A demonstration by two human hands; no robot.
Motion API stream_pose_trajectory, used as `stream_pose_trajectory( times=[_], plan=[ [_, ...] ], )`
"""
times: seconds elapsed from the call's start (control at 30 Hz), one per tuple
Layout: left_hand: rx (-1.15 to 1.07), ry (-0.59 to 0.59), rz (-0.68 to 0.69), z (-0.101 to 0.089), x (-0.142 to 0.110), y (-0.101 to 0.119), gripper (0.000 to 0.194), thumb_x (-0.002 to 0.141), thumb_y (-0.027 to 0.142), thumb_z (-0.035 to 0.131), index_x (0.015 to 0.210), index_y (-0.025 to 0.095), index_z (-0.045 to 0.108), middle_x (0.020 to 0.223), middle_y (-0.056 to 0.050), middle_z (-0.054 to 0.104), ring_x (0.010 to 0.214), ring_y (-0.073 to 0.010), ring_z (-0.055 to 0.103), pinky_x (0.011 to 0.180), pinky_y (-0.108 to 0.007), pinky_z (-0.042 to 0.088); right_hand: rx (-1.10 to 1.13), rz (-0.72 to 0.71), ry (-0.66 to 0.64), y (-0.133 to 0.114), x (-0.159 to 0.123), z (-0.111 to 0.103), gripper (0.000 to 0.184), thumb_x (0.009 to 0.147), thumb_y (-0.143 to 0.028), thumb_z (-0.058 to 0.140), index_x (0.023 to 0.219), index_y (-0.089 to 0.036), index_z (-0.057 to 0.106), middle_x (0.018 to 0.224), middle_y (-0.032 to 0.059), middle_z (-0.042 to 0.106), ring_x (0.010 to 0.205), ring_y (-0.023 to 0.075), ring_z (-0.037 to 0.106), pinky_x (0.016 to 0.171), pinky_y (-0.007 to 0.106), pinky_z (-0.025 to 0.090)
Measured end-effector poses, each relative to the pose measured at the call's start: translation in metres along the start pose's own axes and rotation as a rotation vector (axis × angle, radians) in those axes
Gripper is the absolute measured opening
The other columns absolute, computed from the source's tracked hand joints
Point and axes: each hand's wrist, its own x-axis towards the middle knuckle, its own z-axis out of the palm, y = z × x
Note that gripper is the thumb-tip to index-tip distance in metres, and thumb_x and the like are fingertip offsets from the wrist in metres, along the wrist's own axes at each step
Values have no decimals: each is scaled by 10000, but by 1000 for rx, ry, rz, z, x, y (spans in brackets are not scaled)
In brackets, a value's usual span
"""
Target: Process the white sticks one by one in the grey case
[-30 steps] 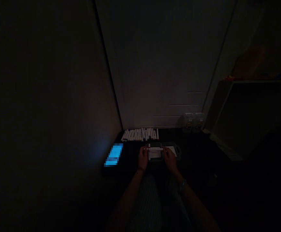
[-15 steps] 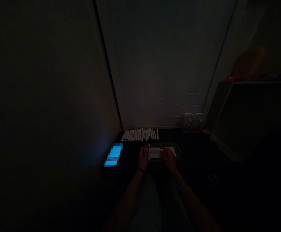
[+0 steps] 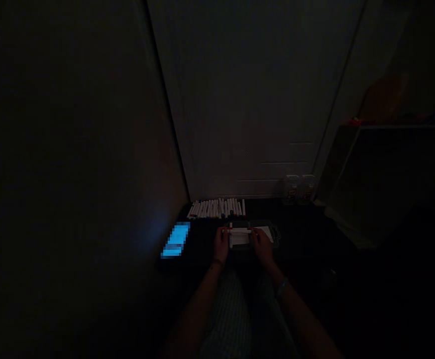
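Between my hands a white marker point(image 3: 241, 231) lies crosswise over an opened clear plastic case point(image 3: 275, 231). My left hand point(image 3: 221, 244) is closed on the marker's left end, where some red shows. At the other end my right hand point(image 3: 262, 246) pinches the marker with its fingertips. Another white marker point(image 3: 231, 240) stands lengthwise along the case's left side. Pale paper or card lies in both halves of the case. The scene is very dark, so fine details of the fingers are lost.
Several white markers point(image 3: 217, 208) lie in a row at the back left of the dark table. A phone with a bright blue screen point(image 3: 176, 240) rests at the left. Two clear containers point(image 3: 299, 190) stand at the back right. A pale panel point(image 3: 251, 124) rises behind the table.
Both hands stay almost in place, still holding the marker over the case. The marker's right end has shifted very slightly, if at all.
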Motion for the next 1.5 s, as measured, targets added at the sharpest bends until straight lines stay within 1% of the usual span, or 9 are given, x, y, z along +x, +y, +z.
stream_pose_trajectory(
  times=[0.27,0.47,0.67,0.9,1.0,1.27,1.5],
  plan=[
    [-7,12,26,1,0,1,274,821,420,371,886,200,522,831,-21,583,785,-153,542,727,-269,432,-5,-16,4,-1,0,-1,318,869,-320,327,1029,-201,574,997,59,604,941,168,542,826,301,411],
    [3,27,-3,1,0,1,280,807,433,391,878,200,528,834,-23,595,805,-158,549,752,-279,430,-37,-12,10,1,0,1,314,862,-316,337,1021,-203,583,989,65,608,933,175,545,824,316,414],
    [-16,14,19,1,-1,1,284,818,433,378,895,201,523,839,-24,587,785,-152,543,716,-260,431,-23,-8,17,1,0,1,322,866,-308,324,1021,-199,584,990,62,612,920,171,552,813,309,420],
    [-8,10,31,0,1,-5,278,827,424,367,909,204,517,860,-21,581,811,-152,540,747,-267,424,-23,-10,-3,-3,0,0,322,850,-313,361,1073,-216,572,1023,52,606,940,167,551,812,304,429],
    [11,15,40,0,2,-7,278,827,426,369,910,207,520,867,-20,582,824,-154,539,764,-273,417,-30,-13,-4,-2,0,0,327,859,-315,348,1087,-225,564,1038,46,600,959,167,544,825,308,424],
    [-7,-2,2,0,1,-4,287,816,437,382,908,207,525,867,-21,591,820,-155,551,758,-272,426,-30,-26,15,2,0,2,334,866,-302,324,1065,-208,575,1009,57,606,948,171,546,836,315,417],
    [-19,40,1,0,2,-2,272,809,428,392,878,205,532,844,-17,596,813,-156,551,764,-277,425,4,-10,2,-2,-1,1,320,864,-313,339,1068,-221,568,1022,46,602,958,167,543,824,299,425]
  ],
)
